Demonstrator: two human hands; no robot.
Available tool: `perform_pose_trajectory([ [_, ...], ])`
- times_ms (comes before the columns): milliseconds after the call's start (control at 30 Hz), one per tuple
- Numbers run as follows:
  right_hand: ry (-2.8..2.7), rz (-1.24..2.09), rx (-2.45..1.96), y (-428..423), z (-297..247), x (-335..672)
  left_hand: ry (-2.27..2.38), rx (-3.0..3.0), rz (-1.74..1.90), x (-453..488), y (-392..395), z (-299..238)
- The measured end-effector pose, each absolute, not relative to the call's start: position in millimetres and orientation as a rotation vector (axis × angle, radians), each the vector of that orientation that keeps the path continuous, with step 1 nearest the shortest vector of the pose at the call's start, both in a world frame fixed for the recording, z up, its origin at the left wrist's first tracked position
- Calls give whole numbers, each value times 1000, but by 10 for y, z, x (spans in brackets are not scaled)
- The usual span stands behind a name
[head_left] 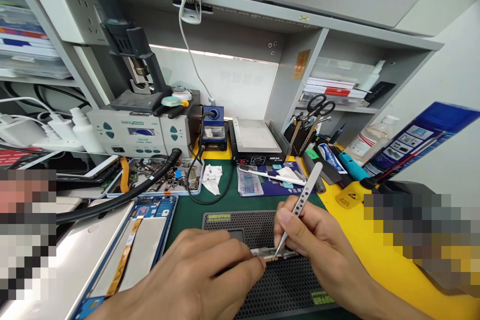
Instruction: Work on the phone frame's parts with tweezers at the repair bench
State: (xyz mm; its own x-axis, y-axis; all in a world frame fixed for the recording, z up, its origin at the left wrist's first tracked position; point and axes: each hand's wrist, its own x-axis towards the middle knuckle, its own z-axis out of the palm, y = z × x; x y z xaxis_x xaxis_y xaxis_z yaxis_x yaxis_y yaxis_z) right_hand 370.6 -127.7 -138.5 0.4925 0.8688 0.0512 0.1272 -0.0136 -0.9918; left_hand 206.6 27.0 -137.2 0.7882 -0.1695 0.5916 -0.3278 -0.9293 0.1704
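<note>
My right hand (317,247) is closed round silver tweezers (302,197) with a row of holes in the handle. Their tips point down and meet a thin metallic strip (262,252) with small gold-orange patches along its edge. My left hand (206,275) pinches the strip's left end between its fingers, most of which hide that end. Both hands are over a black honeycomb-textured mat (275,290) with yellow-green lettering. To the left lies an opened blue-framed device (150,240) with an orange ribbon cable (125,255) across it.
A tray of small circuit boards (180,180) stands at back left, with a black hose (123,205) curving before it. Behind are a hot-air station (140,132) and a heating plate (257,137). A toothbrush (273,175), a yellow-capped bottle (348,195) and a pen holder (298,135) stand right.
</note>
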Motion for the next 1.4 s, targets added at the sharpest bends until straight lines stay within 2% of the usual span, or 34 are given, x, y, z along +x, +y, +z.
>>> perform_pose_trajectory([
  [400, -919, 736, -1475, -1269, -1408, 3726, -406, 2712, 844, 2074, 288, -1381],
  [933, -1040, 649, -1512, -1268, -1360, 3666, -377, 2669, 991, 2085, 244, -1453],
  [1067, -1043, 655, -1529, -1259, -1353, 3665, -254, 2681, 872, 2058, 228, -1462],
  [1400, -1035, 653, -1515, -1270, -1386, 3668, -287, 2709, 935, 2056, 216, -1392],
])
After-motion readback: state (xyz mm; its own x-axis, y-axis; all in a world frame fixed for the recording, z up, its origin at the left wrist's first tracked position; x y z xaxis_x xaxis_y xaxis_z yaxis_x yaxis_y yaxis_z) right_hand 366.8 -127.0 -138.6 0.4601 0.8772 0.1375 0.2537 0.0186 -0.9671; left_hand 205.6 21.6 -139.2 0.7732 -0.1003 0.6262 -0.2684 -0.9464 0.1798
